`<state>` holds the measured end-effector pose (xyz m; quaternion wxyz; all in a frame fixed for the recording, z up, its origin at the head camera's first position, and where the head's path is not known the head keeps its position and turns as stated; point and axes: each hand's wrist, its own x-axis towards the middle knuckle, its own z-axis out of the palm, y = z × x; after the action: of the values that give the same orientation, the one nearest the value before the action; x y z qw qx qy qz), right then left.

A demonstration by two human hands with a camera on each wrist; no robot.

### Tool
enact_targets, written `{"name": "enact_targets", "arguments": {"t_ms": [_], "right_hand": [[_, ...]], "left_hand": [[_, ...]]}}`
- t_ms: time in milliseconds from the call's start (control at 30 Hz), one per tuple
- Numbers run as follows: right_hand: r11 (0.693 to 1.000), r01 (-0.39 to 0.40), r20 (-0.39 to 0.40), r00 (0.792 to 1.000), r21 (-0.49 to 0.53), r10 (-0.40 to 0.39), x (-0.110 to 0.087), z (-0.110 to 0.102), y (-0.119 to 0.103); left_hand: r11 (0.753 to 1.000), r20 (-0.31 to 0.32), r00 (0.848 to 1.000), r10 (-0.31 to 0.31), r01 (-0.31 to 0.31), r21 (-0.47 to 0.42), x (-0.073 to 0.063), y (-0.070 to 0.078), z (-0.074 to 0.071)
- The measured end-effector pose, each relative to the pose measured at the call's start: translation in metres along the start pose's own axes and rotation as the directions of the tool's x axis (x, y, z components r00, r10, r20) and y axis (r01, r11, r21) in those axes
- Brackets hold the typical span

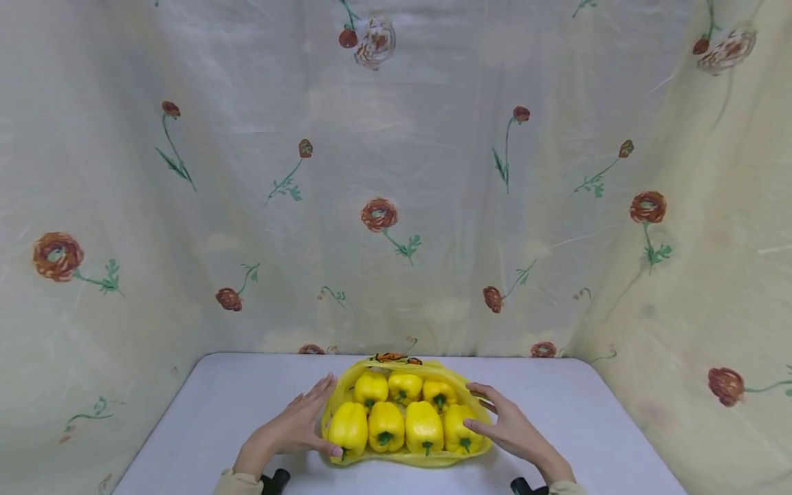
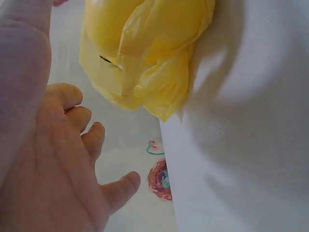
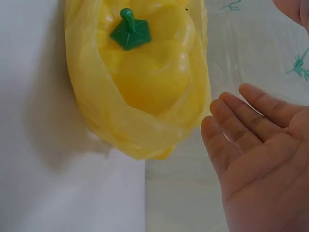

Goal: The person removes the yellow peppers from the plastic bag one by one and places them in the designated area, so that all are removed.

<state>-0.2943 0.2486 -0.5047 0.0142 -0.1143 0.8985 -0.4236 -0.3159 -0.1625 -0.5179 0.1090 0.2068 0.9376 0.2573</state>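
Note:
A yellow plastic bag (image 1: 433, 460) lies on the table with its mouth spread toward me. Inside it several yellow bell peppers (image 1: 386, 423) sit in two rows, green stems facing front. My left hand (image 1: 291, 425) is at the bag's left side, fingers extended, thumb in front of the leftmost pepper (image 1: 348, 426). On the other side my right hand (image 1: 515, 427) has its fingers spread by the bag's right edge. The wrist views show the left palm (image 2: 58, 169) and right palm (image 3: 265, 164) holding nothing. Whether either hand touches the bag, I cannot tell.
The white table (image 1: 235, 385) has rounded far corners. Behind it and along both sides hangs a pale flower-printed curtain (image 1: 433, 275). An orange-and-black print or object (image 1: 396, 357) shows at the bag's far rim. Black wrist mounts (image 1: 275, 481) are strapped at both wrists.

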Motion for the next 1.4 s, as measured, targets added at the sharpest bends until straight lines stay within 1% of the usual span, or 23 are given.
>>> {"name": "enact_targets", "arguments": {"t_ms": [100, 233, 367, 567, 833, 967, 1200, 1267, 1400], "right_hand": [[0.999, -0.003, 0.021, 1.000, 0.043, 0.002, 0.001, 0.002, 0.005], [0.993, -0.040, 0.056, 0.998, 0.109, 0.034, 0.003, 0.006, 0.010], [0.989, -0.065, 0.090, 0.994, 0.134, 0.053, 0.004, 0.010, 0.014], [0.991, -0.074, 0.119, 0.991, 0.115, 0.060, 0.004, 0.011, 0.017], [0.992, -0.107, 0.130, 0.987, 0.072, 0.097, 0.005, 0.012, 0.023], [0.993, -0.100, 0.131, 0.987, 0.064, 0.091, 0.005, 0.014, 0.028], [0.995, -0.067, 0.125, 0.990, 0.071, 0.058, 0.003, 0.019, 0.036], [0.995, -0.079, 0.132, 0.989, 0.068, 0.070, 0.004, 0.019, 0.038], [0.989, -0.136, 0.138, 0.982, 0.054, 0.128, 0.007, 0.021, 0.038]], "left_hand": [[1.000, 0.013, 1.000, -0.002, 0.002, -0.001, 0.001, -0.002, 0.001], [1.000, 0.029, 1.000, 0.003, -0.003, -0.004, 0.002, -0.003, 0.003], [1.000, 0.035, 0.999, 0.008, -0.008, -0.016, 0.002, -0.003, 0.004], [1.000, 0.042, 0.999, 0.010, -0.008, -0.024, 0.001, -0.002, 0.005], [1.000, 0.040, 0.999, 0.019, -0.018, -0.022, 0.002, -0.002, 0.007], [1.000, 0.043, 0.999, 0.017, -0.016, -0.022, 0.003, -0.003, 0.009], [1.000, 0.047, 0.999, 0.015, -0.014, -0.015, 0.002, -0.006, 0.010], [1.000, 0.048, 0.999, 0.018, -0.017, -0.018, 0.002, -0.006, 0.009], [1.000, 0.052, 0.998, 0.023, -0.022, -0.021, 0.003, -0.005, 0.008]]}}
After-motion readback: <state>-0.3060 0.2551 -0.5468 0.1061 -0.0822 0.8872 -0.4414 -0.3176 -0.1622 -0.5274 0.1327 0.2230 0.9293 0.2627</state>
